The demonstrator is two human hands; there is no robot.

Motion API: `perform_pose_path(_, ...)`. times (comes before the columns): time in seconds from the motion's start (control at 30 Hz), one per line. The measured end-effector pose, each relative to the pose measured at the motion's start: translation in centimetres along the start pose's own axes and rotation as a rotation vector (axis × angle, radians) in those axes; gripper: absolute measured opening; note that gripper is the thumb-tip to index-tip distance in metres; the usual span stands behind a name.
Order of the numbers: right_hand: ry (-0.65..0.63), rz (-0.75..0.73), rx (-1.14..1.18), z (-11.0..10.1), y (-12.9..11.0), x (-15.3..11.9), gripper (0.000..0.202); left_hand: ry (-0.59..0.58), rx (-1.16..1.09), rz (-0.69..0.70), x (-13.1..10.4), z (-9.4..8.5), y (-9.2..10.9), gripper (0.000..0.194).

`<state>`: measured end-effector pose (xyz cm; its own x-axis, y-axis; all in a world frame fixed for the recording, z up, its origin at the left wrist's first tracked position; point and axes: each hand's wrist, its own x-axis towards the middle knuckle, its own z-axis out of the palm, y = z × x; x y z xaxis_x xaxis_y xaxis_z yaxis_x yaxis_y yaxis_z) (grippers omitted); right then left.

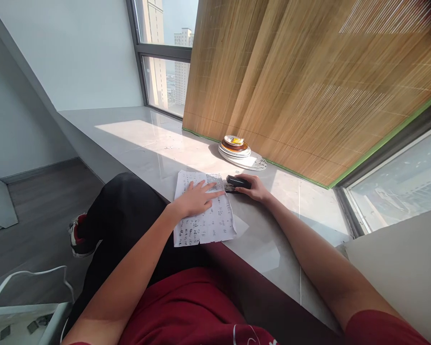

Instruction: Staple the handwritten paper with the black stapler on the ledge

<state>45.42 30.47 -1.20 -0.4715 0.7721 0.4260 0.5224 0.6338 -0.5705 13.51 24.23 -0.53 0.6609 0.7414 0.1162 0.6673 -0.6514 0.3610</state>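
Sheets of handwritten paper (pixel 215 223) lie on the pale stone ledge, their lower part over my lap. My left hand (pixel 196 199) rests flat on the upper part of the sheets, fingers spread, holding nothing. A black stapler (pixel 239 181) is in my right hand (pixel 255 188), which wraps round it from the right with the thumb below. The stapler's front end points left and meets the right edge of the paper near my left fingertips. Whether the paper's edge is between its jaws is too small to tell.
Behind the stapler, a stack of plates (pixel 234 149) with a small yellow item on top stands on the ledge (pixel 136 143). A bamboo blind (pixel 294 91) hangs along the window behind. A white container (pixel 25 323) sits at the lower left.
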Motion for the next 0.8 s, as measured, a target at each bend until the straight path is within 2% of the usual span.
perform_pose_path(0.5, -0.019, -0.035, 0.006, 0.4, -0.8, -0.1, 0.053, -0.064, 0.052, -0.009, 0.2, 0.3, 0.3, 0.062)
perform_pose_path(0.67, -0.044, -0.107, 0.015, 1.1, -2.0, 0.4, 0.057, -0.070, 0.069, -0.006, 0.2, 0.2, 0.6, 0.063)
perform_pose_path(0.8, -0.021, -0.177, -0.052, 1.8, -2.4, 1.0, 0.051, -0.100, 0.098, -0.017, 0.1, 0.0, 1.0, 0.064)
